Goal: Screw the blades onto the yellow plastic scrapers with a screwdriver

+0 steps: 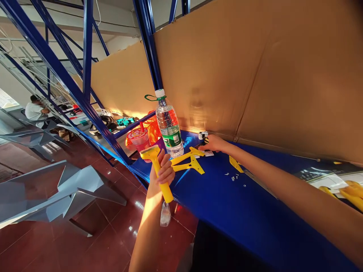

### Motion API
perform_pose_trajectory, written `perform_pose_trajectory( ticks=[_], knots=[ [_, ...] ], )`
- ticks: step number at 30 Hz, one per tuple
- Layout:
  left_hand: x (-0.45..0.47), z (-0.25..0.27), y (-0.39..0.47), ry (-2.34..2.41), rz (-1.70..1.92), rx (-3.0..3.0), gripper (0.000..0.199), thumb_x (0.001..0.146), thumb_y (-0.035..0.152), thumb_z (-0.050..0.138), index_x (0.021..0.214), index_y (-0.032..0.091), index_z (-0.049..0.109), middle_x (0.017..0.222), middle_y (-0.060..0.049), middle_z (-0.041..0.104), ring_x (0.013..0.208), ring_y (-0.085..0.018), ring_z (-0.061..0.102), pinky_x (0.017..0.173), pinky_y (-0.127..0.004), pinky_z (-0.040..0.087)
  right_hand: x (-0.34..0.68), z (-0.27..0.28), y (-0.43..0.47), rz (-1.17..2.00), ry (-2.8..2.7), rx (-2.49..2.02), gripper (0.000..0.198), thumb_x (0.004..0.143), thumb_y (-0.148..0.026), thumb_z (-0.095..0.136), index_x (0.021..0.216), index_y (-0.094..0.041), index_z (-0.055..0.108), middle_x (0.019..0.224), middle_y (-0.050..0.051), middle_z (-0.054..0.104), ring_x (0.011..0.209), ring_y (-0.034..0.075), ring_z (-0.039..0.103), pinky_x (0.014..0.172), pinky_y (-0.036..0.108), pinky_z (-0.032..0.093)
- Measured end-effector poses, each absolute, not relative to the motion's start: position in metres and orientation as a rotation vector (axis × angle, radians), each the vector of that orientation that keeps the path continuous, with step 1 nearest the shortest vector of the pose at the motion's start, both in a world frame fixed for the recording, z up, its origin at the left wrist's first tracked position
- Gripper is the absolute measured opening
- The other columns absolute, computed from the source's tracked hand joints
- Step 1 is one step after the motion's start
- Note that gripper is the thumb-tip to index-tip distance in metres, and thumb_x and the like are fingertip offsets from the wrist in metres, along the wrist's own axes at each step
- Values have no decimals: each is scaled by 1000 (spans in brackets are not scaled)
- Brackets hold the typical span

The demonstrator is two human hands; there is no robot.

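My left hand (164, 172) is wrapped round the yellow handle of a scraper (167, 192), its wide head up, in front of the table's left edge. Across the blue table (204, 196), my right hand (214, 143) is closed at a small black-and-yellow object (206, 140) by the cardboard wall; its kind is too small to tell. A black-and-white piece (202, 135) stands just behind it. Between my hands lie two yellow scrapers (194, 165), heads pointing right. Another yellow scraper part (235, 164) is partly hidden by my right forearm. Several small screws (234, 177) lie scattered nearby.
A large water bottle (170, 128) stands at the table's back left, with a red-lidded cup (138, 136) beside it. Packages with yellow items (351, 190) lie far right. Blue rack posts (87, 49) rise on the left. A person (36, 111) sits in the distance.
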State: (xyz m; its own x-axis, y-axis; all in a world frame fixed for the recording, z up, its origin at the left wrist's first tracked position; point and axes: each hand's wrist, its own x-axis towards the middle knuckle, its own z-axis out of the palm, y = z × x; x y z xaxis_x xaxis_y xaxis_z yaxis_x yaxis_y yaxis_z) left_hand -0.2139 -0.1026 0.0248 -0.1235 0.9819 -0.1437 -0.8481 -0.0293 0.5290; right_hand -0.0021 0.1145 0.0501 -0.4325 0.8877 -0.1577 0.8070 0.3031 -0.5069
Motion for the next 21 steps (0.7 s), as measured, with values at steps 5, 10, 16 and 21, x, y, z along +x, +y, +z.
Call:
perform_pose_trajectory(
  ticks=[5,10,16,21],
  knots=[
    [-176,28,-103,447,1423,317,49,120,50,27,84,24,49,55,9,20,36,-10,12,29,-18,13,11,48,123,850,-2316,-1634,55,72,-52,103,95,-16,69,72,3,63,62,19,59,49,28,41],
    [-138,27,-94,396,1431,142,38,120,36,32,92,21,53,68,5,34,43,-8,29,31,-13,20,16,44,119,992,-2169,-1531,38,82,-34,98,91,-17,64,60,-6,51,54,11,46,49,24,38],
    [-104,19,-97,486,1488,39,16,111,16,45,101,22,56,82,-1,50,56,-10,48,35,-14,30,39,76,115,907,-2037,-1361,17,99,-30,74,93,-19,62,65,-5,53,53,12,48,52,25,37],
    [-90,14,-88,569,1512,28,9,109,17,51,104,23,56,84,-2,56,56,-12,51,38,-19,34,89,129,99,310,-1790,-1084,19,92,-35,75,89,-21,63,83,3,66,77,18,57,67,28,42]
  ],
)
